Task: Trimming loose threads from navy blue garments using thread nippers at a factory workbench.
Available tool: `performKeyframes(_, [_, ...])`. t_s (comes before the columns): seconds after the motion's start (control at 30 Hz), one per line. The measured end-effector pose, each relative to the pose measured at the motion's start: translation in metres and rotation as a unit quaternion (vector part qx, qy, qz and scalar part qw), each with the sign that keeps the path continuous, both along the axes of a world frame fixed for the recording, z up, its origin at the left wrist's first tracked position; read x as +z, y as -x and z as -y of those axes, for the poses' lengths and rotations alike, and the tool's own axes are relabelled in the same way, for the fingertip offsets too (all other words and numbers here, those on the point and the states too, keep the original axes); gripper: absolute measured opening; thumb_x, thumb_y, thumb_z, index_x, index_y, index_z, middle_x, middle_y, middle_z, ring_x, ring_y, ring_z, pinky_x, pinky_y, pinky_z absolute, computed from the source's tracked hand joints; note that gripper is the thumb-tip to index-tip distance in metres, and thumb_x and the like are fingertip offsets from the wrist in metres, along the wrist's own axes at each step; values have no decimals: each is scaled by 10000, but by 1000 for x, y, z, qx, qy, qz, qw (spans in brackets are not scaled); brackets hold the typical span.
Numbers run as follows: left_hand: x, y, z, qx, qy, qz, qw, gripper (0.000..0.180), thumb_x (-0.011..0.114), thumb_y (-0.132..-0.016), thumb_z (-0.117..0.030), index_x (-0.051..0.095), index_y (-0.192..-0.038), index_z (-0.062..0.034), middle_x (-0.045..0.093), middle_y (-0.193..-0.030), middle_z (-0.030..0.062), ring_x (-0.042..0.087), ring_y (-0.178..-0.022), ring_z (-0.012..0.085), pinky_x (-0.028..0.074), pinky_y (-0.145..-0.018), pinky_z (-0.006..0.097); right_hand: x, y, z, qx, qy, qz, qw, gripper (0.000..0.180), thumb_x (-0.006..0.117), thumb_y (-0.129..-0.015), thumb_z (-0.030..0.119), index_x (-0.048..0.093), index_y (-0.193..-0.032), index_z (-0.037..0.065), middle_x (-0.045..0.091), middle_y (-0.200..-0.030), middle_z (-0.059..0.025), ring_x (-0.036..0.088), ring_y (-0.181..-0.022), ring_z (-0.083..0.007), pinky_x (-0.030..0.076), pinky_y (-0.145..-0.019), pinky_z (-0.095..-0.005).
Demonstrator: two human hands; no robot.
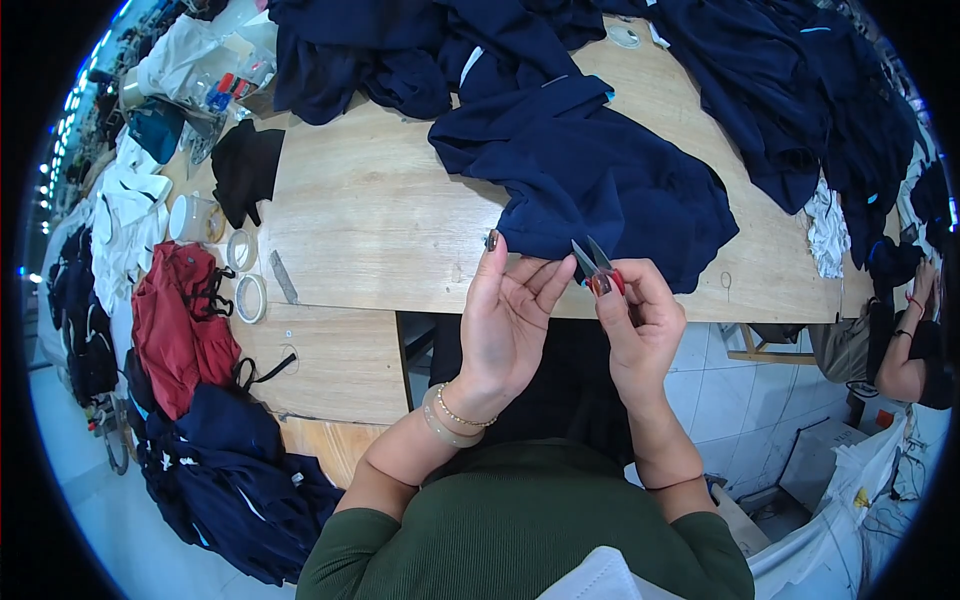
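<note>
Thread snips (597, 262) sit clamped in my right hand (640, 325); left hand (508, 315) fingers pinch navy garment (600, 185) at tabletop (370, 220) front edge.

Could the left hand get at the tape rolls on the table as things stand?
Probably yes: the left hand pinches only the navy garment's edge, and bare table lies between it and the tape rolls, with nothing blocking.

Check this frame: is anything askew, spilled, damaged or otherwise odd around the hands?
Nothing stands out. The left hand pinches the edge of a navy garment on the wooden table, and the right hand holds small snips. Garments lie in loose heaps.
</note>
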State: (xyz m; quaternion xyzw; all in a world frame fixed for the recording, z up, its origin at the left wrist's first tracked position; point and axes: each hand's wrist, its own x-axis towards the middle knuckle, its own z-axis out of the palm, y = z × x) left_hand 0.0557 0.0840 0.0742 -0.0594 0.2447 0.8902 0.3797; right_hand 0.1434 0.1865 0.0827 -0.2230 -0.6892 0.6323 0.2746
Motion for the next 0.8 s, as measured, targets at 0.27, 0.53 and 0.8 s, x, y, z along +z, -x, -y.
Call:
performKeyframes(0.27, [-1, -1, 0, 1, 5, 13, 1000, 406, 377, -1019, -366, 528, -1142, -11, 637, -1102, 134, 603, -1078, 217, 449, -1027, 347, 6, 0, -1, 3, -1, -16, 1000, 63, 625, -891, 33, 601, -925, -14, 567, -711, 42, 434, -609, 13, 299, -530, -147])
performKeyframes(0.53, [0, -2, -1, -1, -4, 11, 1000, 398, 382, -1017, -365, 542, -1119, -15, 642, -1089, 130, 607, -1066, 202, 456, -1018, 340, 3, -1, -2, -3, -10, 13, 1000, 51, 631, -883, 31, 614, -899, -14, 580, -703, 39, 446, -601, 12, 310, -531, -146])
performKeyframes(0.8, [-3, -2, 0, 0, -13, 9, 1000, 401, 383, -1017, -368, 541, -1113, -13, 641, -1082, 130, 607, -1061, 203, 455, -1021, 340, 2, -1, -2, -4, -16, 10, 1000, 51, 636, -881, 30, 615, -902, -12, 578, -696, 43, 429, -589, 15, 290, -516, -147])
